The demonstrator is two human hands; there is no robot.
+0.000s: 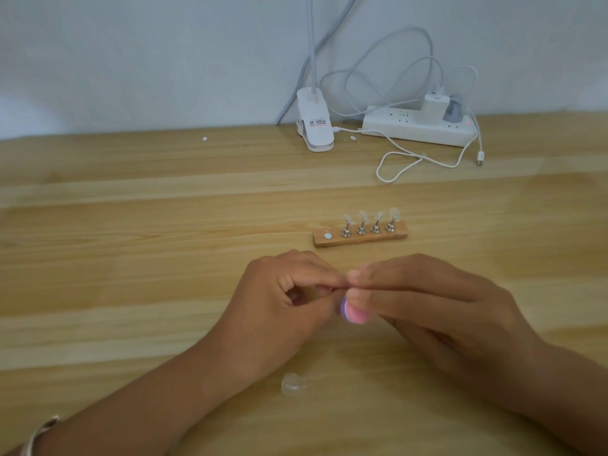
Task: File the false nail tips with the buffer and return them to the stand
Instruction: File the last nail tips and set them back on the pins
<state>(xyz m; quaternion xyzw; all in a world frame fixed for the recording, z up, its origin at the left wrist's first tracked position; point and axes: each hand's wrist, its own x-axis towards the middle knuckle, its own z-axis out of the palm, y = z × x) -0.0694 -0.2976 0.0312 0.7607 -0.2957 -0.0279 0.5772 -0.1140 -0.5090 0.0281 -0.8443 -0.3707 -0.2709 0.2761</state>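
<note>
A small wooden stand (360, 239) lies on the table beyond my hands. Several clear nail tips (369, 216) stand on its metal holders, and its leftmost spot (327, 235) shows only a pale disc. My right hand (427, 301) pinches a pink and purple buffer (353, 314) between thumb and fingers. My left hand (286, 297) has its fingertips pinched together right against the buffer; whatever it holds is hidden by the fingers. A loose clear nail tip (293, 384) lies on the table below my left wrist.
A white clip lamp base (316, 126) stands at the back by the wall. A white power strip (418, 126) with plugs lies to its right, and a white cable (427, 159) loops forward onto the wooden table (131, 258).
</note>
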